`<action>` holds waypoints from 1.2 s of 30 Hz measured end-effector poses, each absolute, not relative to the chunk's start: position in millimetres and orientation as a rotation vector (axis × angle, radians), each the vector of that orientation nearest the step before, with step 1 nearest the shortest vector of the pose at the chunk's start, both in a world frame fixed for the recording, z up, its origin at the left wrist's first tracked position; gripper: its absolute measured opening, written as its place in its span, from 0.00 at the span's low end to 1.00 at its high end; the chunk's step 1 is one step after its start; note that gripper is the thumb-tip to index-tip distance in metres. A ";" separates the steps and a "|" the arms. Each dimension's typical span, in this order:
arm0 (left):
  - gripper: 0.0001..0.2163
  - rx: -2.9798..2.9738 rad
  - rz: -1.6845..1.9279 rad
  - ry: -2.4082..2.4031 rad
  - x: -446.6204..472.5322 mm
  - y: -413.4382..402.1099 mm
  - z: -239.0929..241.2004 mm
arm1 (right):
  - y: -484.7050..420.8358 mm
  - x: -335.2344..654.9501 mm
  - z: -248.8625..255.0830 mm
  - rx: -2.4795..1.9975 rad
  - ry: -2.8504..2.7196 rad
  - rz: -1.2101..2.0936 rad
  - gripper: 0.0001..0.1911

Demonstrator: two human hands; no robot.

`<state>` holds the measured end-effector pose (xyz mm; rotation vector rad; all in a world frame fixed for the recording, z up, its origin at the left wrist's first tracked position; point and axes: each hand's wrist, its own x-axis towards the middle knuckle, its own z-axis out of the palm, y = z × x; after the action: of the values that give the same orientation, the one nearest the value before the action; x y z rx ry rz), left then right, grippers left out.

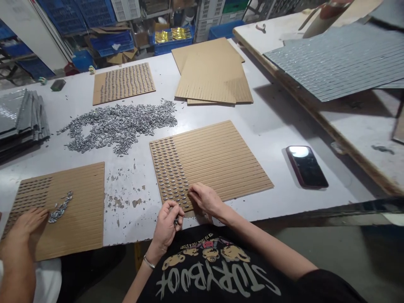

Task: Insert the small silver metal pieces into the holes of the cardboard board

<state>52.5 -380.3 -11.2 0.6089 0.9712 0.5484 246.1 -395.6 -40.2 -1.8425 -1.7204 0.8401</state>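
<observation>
A slotted cardboard board (221,155) lies on the white table (271,122) in front of me, its left part filled with rows of small grey metal pieces. My left hand (167,225) is curled at the board's near-left corner, holding a few of those small pieces between its fingers. My right hand (205,198) rests on the board's near edge beside the filled rows, fingers bent and pinched on the board's surface; what is under them is hidden. A loose heap of grey metal pieces (120,124) lies farther back on the left.
Another person's hand (27,223) rests on a second board (75,206) with a few pieces at the near left. A filled board (123,82), stacked blank boards (211,71), a dark phone (306,166) and grey sheets (22,115) lie around. A second table (356,122) stands at the right.
</observation>
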 end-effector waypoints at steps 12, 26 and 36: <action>0.16 0.502 0.558 0.970 47.2 -380.0 -24.0 | -390.5 236.8 -35.7 -2.060 -1.617 0.783 0.03; 0.14 0.412 0.526 0.856 70.3 -398.0 -16.4 | -438.7 222.9 -6.4 -1.508 -1.287 1.093 0.08; 0.17 0.525 0.542 0.974 55.2 -392.8 -8.6 | -423.6 255.7 -29.1 -1.663 -1.343 0.989 0.09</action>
<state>55.2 -392.8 -8.6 0.5254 0.9743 0.5425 255.7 -423.6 -29.1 -1.6626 -1.3429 0.9889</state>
